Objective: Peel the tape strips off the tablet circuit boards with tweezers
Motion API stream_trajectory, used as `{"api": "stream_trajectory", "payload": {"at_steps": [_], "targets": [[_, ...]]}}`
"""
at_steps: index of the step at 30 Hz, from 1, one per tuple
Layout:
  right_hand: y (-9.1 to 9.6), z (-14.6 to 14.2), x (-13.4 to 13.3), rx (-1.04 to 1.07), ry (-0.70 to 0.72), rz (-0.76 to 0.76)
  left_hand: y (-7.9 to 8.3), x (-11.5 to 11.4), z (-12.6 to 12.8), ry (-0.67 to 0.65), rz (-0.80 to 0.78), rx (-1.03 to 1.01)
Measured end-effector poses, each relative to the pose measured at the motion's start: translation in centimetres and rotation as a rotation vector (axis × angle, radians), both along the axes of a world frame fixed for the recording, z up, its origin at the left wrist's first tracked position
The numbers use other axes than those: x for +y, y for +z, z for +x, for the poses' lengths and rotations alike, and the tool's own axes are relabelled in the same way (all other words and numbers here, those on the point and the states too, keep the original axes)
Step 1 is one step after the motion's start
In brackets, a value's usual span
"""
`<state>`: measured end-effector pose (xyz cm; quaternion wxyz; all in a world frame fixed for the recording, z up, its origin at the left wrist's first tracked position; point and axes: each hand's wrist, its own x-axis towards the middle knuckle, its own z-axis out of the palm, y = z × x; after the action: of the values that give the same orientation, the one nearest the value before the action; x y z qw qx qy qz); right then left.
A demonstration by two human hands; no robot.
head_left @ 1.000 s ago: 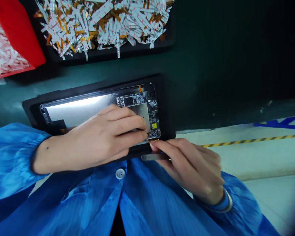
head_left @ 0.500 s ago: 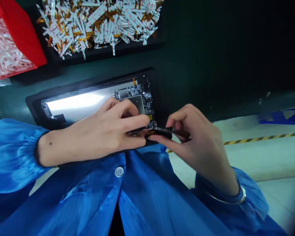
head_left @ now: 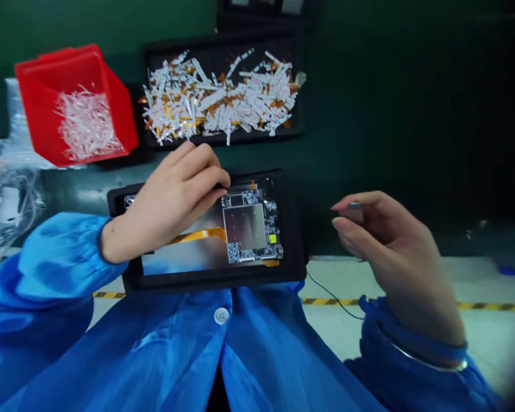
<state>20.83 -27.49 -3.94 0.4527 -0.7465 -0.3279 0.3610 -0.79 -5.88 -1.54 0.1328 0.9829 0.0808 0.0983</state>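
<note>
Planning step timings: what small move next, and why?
I'd probably bring the right hand over to the circuit board: it hangs off to the right, seemingly holding a grey tool, while the left hand is already by the board's upper-left corner.

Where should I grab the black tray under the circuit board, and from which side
Probably by the short right rim of the black tray, from the right: that end sits uncovered beyond the circuit board, while the left hand blocks the left half.

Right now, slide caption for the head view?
Left hand over an opened device, right hand apart from it, red bin and black tray beyond.
</note>
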Motion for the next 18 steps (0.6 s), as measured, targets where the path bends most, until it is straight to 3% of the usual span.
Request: {"api": "stream_trajectory", "payload": {"at_steps": [5, 10, 15, 18], "targets": [[-0.2, 1.9, 1.4, 0.098, -0.038, 0.031, -0.2, -0.3, 0.6, 0.083, -0.148, -0.018], [-0.4, 4.4, 3.1, 0.119, -0.079, 0.080, -0.3, -0.6, 0.6, 0.083, -0.048, -0.005], [-1.7, 10.8, 8.3, 0.291, -0.510, 0.080, -0.1, -1.1, 0.9, 0.043, 0.194, 0.089], [-1.9, 16.4, 12.4, 0.205, -0.597, 0.159, -0.2, -1.3, 0.9, 0.102, 0.117, 0.070]]}}
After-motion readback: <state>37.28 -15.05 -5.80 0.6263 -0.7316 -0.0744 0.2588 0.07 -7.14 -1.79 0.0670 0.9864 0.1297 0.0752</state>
